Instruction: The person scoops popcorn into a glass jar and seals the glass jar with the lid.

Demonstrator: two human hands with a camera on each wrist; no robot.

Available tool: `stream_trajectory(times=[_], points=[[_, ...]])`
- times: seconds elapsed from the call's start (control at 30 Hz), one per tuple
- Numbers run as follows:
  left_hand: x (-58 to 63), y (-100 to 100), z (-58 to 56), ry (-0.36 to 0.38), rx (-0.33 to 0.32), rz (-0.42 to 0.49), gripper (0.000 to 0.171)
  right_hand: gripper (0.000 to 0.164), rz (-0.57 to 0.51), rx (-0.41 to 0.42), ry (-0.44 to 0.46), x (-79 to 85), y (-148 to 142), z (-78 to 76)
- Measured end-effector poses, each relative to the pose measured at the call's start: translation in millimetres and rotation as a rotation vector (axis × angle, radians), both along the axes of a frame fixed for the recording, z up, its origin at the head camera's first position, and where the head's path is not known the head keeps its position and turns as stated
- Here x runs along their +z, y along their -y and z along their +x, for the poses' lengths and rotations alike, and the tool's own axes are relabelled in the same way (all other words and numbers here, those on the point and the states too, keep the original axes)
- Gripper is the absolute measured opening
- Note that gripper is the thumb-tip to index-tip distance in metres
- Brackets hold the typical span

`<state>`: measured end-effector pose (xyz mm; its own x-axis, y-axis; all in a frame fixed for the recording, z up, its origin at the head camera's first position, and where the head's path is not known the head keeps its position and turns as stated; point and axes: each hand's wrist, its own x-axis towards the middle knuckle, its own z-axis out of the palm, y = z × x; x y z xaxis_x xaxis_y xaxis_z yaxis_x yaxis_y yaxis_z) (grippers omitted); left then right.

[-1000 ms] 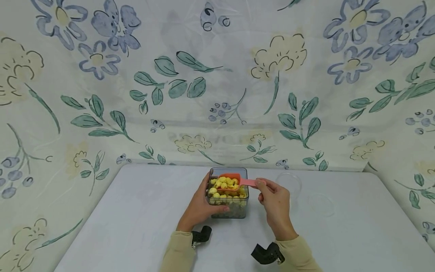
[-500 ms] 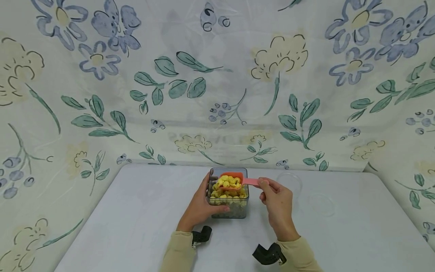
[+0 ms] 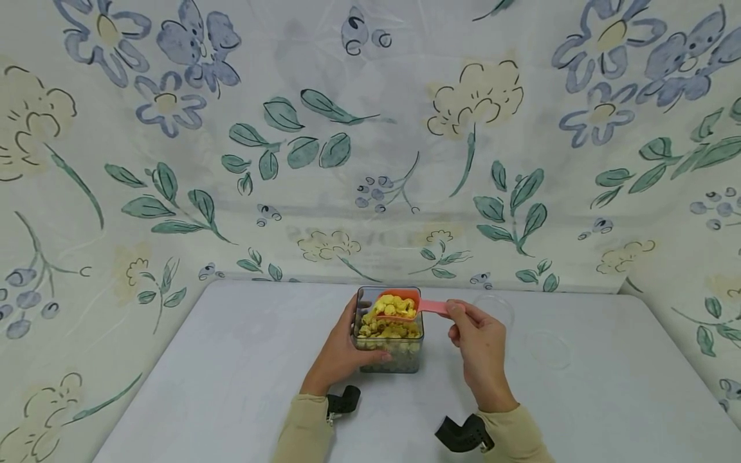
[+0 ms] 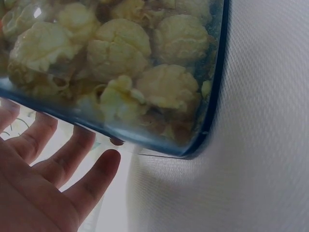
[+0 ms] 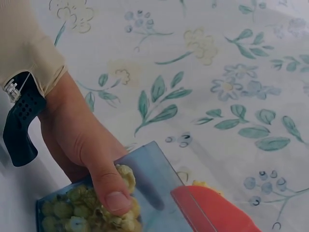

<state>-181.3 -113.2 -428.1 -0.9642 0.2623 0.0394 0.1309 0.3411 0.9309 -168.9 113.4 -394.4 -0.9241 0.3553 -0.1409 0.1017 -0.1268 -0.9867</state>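
Note:
A clear, dark-tinted square container [image 3: 389,364] partly filled with yellow popcorn [image 3: 390,330] stands on the white table. My left hand [image 3: 338,352] grips it from the left side, thumb across the front and fingers behind. In the right wrist view that thumb [image 5: 113,191] lies along the container wall [image 5: 152,166]. My right hand [image 3: 483,344] pinches the pink handle of an orange-red scoop [image 3: 433,307] between thumb and fingers. Heaped with popcorn, the scoop's bowl is at the container's mouth, close to the right rim. The left wrist view shows popcorn through the container wall [image 4: 219,82].
Two faint, transparent round pieces lie on the white table [image 3: 231,373] to the right: one ring [image 3: 511,315] partly behind my right hand, another [image 3: 567,354] further right. A floral cloth [image 3: 399,141] rises behind the table and along both sides.
My right hand has moved a little to the right, drawing the loaded scoop toward the container's right rim and slightly up. The left hand and the container have stayed in place.

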Motion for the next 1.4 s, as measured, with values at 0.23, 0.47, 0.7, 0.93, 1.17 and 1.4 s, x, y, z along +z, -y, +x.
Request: stream_trajectory(times=[0.23,0.47,0.7,0.93,1.17,1.4], points=[[-1.4,1,0.1,0.003,-0.007,0.012,0.115,0.032,-0.015,-0.019,0.012,4.3,-3,3.0],[-4.0,1,-1.1,0.011,-0.002,0.023,0.114,0.034,0.0,-0.02,0.001,7.6,-6,6.3],[-2.3,2,0.3,0.029,-0.019,0.03,0.113,0.039,0.035,-0.029,-0.006,9.3,-13,11.6],[-2.6,3,1.9,0.015,-0.037,0.041,0.113,0.039,0.041,-0.039,-0.028,11.7,-18,15.3],[-2.3,3,2.3,0.012,-0.034,0.02,0.113,0.04,0.015,-0.049,-0.047,12.7,-21,17.1],[-1.3,3,3.5,0.011,-0.042,0.024,0.111,0.048,0.015,-0.068,-0.088,9.1,-28,20.8]])
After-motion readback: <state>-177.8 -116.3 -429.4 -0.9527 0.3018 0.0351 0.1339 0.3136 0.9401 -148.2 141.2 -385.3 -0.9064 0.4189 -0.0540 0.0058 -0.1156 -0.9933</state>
